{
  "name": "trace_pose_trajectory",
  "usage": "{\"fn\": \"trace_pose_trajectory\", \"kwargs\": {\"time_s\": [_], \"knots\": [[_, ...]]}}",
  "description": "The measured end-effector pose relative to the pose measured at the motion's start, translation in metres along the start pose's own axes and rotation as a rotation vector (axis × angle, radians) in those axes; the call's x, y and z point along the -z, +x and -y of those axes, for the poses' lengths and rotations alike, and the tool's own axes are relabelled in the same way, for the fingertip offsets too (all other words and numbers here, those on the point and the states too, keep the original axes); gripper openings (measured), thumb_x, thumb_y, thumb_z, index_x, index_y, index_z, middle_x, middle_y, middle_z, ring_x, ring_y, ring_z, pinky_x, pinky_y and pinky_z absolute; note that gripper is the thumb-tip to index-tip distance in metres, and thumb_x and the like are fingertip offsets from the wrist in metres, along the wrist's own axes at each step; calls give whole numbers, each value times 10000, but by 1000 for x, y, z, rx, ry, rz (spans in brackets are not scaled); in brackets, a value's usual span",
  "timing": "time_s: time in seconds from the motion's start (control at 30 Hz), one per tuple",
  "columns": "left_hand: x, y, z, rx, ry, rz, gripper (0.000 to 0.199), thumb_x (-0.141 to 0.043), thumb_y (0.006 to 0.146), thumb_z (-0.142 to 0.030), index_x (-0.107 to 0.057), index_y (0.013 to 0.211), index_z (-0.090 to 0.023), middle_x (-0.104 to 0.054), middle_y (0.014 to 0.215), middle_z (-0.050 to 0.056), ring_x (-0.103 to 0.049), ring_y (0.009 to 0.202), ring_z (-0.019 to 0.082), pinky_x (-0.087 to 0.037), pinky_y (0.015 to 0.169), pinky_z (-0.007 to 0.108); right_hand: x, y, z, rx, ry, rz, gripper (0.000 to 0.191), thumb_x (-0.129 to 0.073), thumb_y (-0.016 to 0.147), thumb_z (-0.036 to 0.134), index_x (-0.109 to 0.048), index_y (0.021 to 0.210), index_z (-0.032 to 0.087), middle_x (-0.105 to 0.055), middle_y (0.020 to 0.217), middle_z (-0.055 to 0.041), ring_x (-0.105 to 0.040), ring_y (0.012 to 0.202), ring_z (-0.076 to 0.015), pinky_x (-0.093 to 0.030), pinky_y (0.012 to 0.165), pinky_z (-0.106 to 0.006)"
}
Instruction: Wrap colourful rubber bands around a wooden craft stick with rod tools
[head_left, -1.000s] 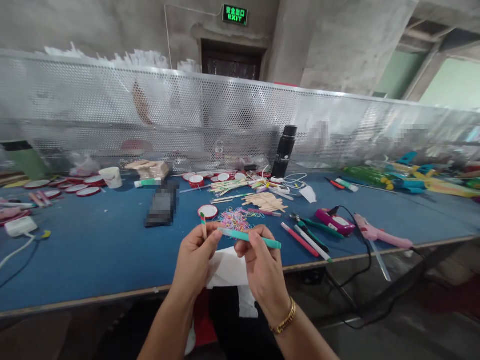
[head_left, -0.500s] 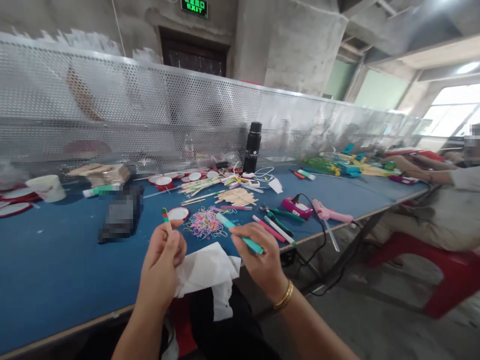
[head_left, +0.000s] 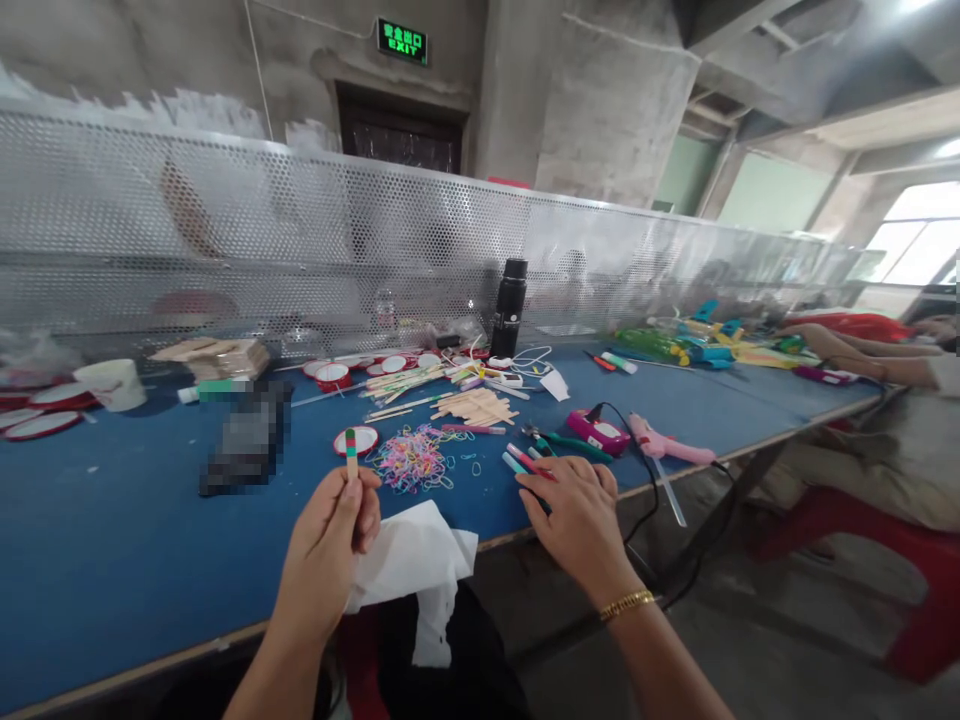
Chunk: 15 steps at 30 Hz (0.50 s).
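Observation:
In my left hand (head_left: 337,530), closed, a wooden craft stick (head_left: 352,455) stands upright, its tip coloured in green, red and teal bands. A white tissue (head_left: 416,545) hangs beside that hand over the table's front edge; whether the fingers grip it I cannot tell. My right hand (head_left: 574,510) is low at the table edge, thumb and fingers around a teal marker (head_left: 514,462). Against its fingers lies a red marker (head_left: 529,461). Between my hands, farther back, is a pile of small colourful rubber bands (head_left: 414,458).
Beyond the bands lie plain craft sticks (head_left: 476,407) and a white round disc with a red rim (head_left: 365,438). A black bottle (head_left: 508,310) stands by the perforated screen. To the right are pliers (head_left: 570,440) and a pink glue gun (head_left: 667,440) with a cable. Another person's arm (head_left: 862,355) rests at far right.
My right hand has moved right and down with the teal marker, from above the rubber bands to the markers at the table edge. My left hand still holds the craft stick, now more upright.

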<state>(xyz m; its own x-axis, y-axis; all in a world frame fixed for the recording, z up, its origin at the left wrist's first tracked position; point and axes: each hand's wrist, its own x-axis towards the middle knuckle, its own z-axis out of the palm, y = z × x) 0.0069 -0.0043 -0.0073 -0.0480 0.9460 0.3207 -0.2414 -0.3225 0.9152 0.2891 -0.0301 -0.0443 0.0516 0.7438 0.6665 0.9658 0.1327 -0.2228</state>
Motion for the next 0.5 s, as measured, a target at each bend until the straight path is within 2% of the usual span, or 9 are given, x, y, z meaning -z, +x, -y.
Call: {"fn": "trace_pose_trajectory", "kwargs": {"time_s": [0.13,0.27,0.33,0.4,0.5], "knots": [[0,0,2,20,3,-13,370,-753,909,-554,-669,926,-194,-501,559,-56,-434,457,88,-326,429,182,-1,10,2,13,10,-11,170,-656,984,272,-823,968,301,-779,1167,-49,-592,1157,-268,-363,1039,-465],[0,0,2,22,11,7,360,-728,926,-549,-661,921,-195,-508,561,-56,-435,449,90,-331,427,185,-3,49,15,102,-16,12,209,-613,1011,290,-819,1029,318,-802,1087,-48,-604,1081,-258,-351,1017,-465],[0,-1,1,15,11,17,379,-721,923,-570,-655,914,-197,-496,555,-62,-427,448,89,-332,430,186,-7,77,24,121,-98,152,255,-563,1027,282,-813,1073,303,-809,1087,-62,-607,1105,-263,-360,1003,-440],[0,-2,0,25,11,22,404,-727,908,-593,-647,907,-197,-491,556,-66,-422,448,84,-326,432,183,-14,103,31,128,-274,340,318,-496,1046,271,-800,1140,280,-802,1186,-89,-596,1205,-286,-352,1023,-439],[-1,-3,-1,52,-1,21,437,-726,899,-623,-633,893,-196,-480,556,-73,-413,441,76,-297,426,179,-29,129,36,154,-326,452,333,-518,994,172,-807,1140,249,-814,1158,-117,-646,1182,-283,-372,983,-418]]}}
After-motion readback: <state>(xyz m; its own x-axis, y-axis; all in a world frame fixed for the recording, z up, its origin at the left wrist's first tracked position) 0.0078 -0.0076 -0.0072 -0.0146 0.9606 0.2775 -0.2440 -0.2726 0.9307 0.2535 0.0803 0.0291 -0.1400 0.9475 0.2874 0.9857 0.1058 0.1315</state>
